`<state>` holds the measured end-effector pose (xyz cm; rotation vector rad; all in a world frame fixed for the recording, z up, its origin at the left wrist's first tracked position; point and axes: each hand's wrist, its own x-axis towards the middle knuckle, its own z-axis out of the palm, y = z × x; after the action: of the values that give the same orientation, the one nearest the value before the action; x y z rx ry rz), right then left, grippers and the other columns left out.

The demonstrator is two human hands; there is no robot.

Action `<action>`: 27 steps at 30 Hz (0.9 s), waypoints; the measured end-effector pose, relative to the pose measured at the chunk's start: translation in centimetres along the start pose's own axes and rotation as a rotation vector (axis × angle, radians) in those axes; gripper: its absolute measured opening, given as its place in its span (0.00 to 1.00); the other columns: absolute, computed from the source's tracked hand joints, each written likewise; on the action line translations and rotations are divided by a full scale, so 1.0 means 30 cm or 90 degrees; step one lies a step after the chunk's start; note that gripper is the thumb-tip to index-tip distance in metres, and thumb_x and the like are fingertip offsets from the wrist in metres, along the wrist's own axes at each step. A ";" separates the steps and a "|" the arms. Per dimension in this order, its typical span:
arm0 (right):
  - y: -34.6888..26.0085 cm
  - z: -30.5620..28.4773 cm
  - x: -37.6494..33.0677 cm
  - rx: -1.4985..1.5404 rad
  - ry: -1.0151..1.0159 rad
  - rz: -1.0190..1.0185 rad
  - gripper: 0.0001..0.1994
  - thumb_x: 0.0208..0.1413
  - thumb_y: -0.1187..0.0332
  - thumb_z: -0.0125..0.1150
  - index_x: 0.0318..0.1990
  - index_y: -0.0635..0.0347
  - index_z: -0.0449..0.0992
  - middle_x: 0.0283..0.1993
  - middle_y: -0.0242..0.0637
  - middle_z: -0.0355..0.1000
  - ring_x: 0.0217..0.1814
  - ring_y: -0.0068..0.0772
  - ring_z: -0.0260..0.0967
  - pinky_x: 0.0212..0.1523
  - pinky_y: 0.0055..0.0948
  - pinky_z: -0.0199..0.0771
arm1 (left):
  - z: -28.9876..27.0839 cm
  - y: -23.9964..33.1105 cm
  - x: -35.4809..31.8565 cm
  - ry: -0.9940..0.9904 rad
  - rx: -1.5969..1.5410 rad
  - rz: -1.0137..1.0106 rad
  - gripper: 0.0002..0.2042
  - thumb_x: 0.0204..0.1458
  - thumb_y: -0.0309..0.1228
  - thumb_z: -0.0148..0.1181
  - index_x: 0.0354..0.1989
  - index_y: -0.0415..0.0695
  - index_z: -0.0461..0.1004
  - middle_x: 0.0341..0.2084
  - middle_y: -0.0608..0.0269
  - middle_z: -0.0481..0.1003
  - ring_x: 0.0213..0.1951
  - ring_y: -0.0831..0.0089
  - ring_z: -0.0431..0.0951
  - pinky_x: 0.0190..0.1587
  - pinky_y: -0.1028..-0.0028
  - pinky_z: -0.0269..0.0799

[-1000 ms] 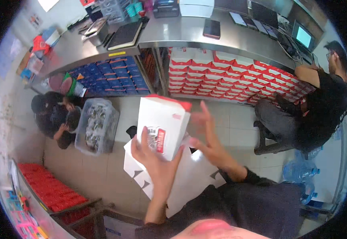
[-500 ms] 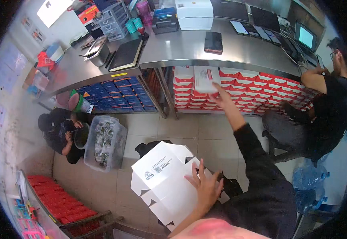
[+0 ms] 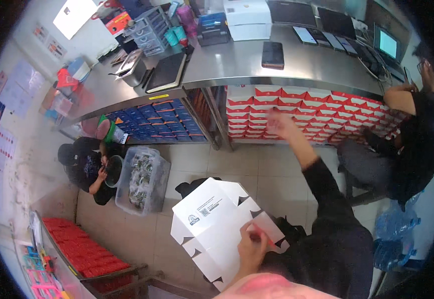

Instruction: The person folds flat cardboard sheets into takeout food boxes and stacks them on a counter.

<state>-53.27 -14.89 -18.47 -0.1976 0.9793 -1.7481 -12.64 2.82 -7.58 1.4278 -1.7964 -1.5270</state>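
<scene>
An unfolded white cardboard box blank [image 3: 217, 212], with slots and small printing, lies low in front of me. My left hand [image 3: 253, 244] is on its right part, fingers curled in against the cardboard. My right arm stretches forward in a dark sleeve. At its end my right hand [image 3: 281, 123], smeared by motion, is in front of the stacked red and white boxes [image 3: 322, 109] beneath the table. No box shows in it, and its fingers are too blurred to read.
A steel table [image 3: 227, 65] runs across the back, with a phone [image 3: 273, 55] and a notebook [image 3: 166, 72] on it. At left a person [image 3: 82, 164] crouches by a clear plastic bin [image 3: 142, 182]; another person [image 3: 416, 134] sits at right near large water bottles [image 3: 396, 234].
My right hand has let go of the white box it had at the stack and drawn slightly back and down. My left hand's spread fingers have curled in on the cardboard.
</scene>
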 end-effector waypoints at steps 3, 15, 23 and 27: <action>0.097 0.330 -0.480 0.025 -0.380 0.080 0.17 0.60 0.66 0.59 0.53 0.63 0.67 0.35 0.30 0.72 0.36 0.25 0.73 0.40 0.29 0.76 | -0.081 -0.041 -0.025 0.006 -0.049 -0.013 0.17 0.54 0.30 0.63 0.49 0.38 0.68 0.28 0.58 0.76 0.29 0.75 0.78 0.34 0.74 0.75; 0.138 0.442 -1.136 -0.532 -0.566 -0.214 0.32 0.64 0.51 0.47 0.69 0.63 0.53 0.69 0.45 0.54 0.72 0.44 0.50 0.69 0.42 0.48 | -0.183 0.242 -0.091 0.124 -0.548 0.079 0.09 0.62 0.28 0.54 0.49 0.43 0.66 0.40 0.64 0.74 0.39 0.78 0.75 0.37 0.79 0.74; 0.188 0.560 -1.170 -0.850 -0.403 -0.599 0.40 0.47 0.80 0.58 0.70 0.68 0.48 0.73 0.52 0.45 0.75 0.59 0.39 0.73 0.53 0.41 | -0.147 0.222 0.026 0.062 -0.631 0.180 0.11 0.61 0.25 0.54 0.49 0.46 0.63 0.38 0.66 0.73 0.36 0.82 0.75 0.34 0.81 0.76; 0.270 0.561 -1.147 -0.810 -0.234 -0.548 0.41 0.56 0.68 0.55 0.72 0.68 0.38 0.74 0.56 0.41 0.74 0.60 0.42 0.71 0.49 0.43 | -0.075 0.179 0.013 0.077 -0.507 0.293 0.06 0.60 0.23 0.55 0.42 0.42 0.67 0.43 0.66 0.68 0.35 0.83 0.73 0.31 0.82 0.74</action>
<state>-23.75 5.06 -2.24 -1.8917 1.7269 -1.3930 -13.37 0.78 -2.15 0.6473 -1.1130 -1.5790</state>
